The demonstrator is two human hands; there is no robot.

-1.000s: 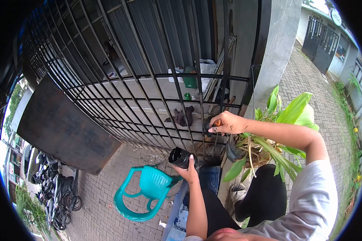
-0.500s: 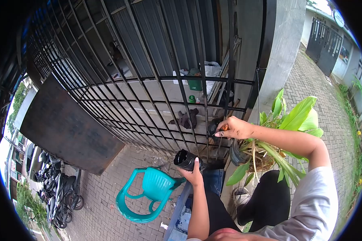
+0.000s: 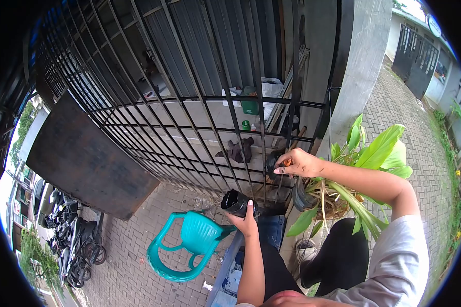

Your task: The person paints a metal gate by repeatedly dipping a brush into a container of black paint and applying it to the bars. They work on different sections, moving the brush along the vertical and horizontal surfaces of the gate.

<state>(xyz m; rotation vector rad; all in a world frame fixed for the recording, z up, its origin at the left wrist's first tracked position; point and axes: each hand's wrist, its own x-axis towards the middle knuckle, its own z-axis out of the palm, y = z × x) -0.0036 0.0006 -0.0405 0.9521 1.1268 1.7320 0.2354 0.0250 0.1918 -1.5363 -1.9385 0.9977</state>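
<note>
My left hand is wrapped around a black planter bag, its open mouth tipped up toward the barred gate. The fingers of my right hand are closed in front of the bars, with soil marks on the skin. A bit of orange shows between those fingers; its kind I cannot make out. Just beyond that hand is a dark, rounded object, partly hidden. Below my right forearm stands a leafy green plant in a dark pot.
A black barred gate runs across the front. A teal plastic chair stands on the paving at left, beside a blue bin. Behind the bars lie a dark cloth and a green container. Motorcycles stand far left.
The view has shifted very slightly. Both hands keep nearly the same places and grips.
</note>
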